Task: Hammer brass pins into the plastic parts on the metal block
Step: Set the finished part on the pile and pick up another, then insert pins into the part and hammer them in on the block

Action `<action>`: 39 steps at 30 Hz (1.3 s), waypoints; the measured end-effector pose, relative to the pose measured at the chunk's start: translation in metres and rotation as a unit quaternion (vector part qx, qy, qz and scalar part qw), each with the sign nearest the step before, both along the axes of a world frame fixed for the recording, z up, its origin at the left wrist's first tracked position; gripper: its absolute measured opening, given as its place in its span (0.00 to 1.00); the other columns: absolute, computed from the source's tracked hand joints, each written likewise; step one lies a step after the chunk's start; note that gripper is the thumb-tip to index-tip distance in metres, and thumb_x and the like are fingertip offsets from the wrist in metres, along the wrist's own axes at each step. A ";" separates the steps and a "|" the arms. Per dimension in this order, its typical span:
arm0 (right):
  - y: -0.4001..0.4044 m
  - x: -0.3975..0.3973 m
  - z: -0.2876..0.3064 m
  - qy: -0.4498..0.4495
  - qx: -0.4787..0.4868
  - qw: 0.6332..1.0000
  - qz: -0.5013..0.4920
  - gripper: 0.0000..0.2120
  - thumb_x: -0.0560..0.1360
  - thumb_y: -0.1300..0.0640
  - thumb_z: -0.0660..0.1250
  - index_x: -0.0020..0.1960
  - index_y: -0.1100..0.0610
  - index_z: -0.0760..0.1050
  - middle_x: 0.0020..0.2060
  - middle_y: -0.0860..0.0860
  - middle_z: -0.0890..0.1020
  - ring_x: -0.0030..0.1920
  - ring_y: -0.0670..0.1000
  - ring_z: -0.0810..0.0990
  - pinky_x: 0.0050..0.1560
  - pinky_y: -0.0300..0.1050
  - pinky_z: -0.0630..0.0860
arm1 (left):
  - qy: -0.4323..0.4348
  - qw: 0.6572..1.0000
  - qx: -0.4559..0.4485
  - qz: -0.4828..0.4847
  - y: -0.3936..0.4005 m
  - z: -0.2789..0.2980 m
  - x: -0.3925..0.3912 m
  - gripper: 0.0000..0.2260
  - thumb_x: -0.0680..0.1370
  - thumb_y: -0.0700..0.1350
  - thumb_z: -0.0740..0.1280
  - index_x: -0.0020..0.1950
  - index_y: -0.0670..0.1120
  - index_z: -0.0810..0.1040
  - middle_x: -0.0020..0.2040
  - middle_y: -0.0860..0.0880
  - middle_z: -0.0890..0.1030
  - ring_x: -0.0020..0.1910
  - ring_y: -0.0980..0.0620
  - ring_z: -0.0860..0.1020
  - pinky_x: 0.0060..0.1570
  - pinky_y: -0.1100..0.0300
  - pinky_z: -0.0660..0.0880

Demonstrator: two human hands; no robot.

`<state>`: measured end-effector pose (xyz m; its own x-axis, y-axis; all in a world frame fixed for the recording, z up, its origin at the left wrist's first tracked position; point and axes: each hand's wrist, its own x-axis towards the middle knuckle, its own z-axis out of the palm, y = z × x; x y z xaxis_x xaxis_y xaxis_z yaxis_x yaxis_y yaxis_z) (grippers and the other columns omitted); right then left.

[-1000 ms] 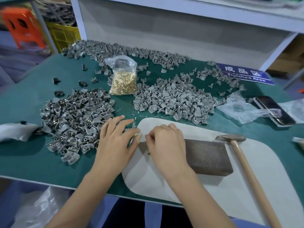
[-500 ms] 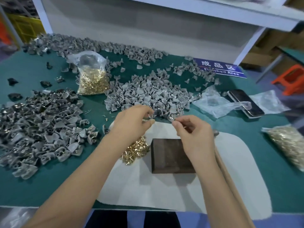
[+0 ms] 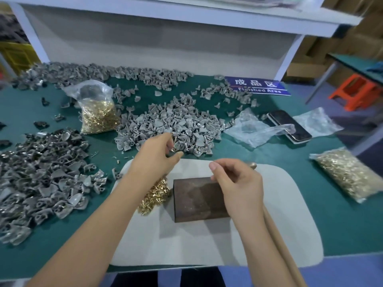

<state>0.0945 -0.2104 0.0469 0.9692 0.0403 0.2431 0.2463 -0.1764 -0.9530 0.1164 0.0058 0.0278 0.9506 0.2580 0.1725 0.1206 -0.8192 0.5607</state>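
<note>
A dark metal block [image 3: 196, 197] lies bare on a white mat [image 3: 279, 204]. Loose brass pins [image 3: 154, 195] are heaped at its left side. My left hand [image 3: 157, 156] hovers at the near edge of the grey plastic parts pile [image 3: 176, 123], thumb and fingers pinched on a small brass pin. My right hand [image 3: 236, 183] hangs over the block's far right corner with fingers curled; whether anything is inside them is hidden. The hammer lies to the right, its head [image 3: 251, 165] peeking out behind my right hand and its wooden handle [image 3: 286, 255] running under my forearm.
A second pile of grey parts [image 3: 41, 172] covers the left of the green table. A bag of brass pins [image 3: 97, 114] stands at the back left, another bag [image 3: 350, 175] lies at the right. A phone [image 3: 290, 126], crumpled plastic bags [image 3: 248, 129] and a blue sign [image 3: 257, 85] sit behind.
Both hands lifted off the mat beside the block. The left hand went up to the grey pile's edge; the right hand drew back over the block. The camera view swung right.
</note>
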 end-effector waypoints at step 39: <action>-0.016 -0.032 0.013 -0.104 -0.317 0.935 0.122 0.03 0.74 0.54 0.76 0.43 0.47 0.85 0.40 0.41 0.78 0.41 0.40 0.76 0.47 0.33 0.69 | -0.106 0.986 -0.118 -0.046 -0.065 0.007 -0.114 0.05 0.75 0.41 0.75 0.50 0.47 0.86 0.51 0.54 0.83 0.56 0.53 0.77 0.61 0.59 0.71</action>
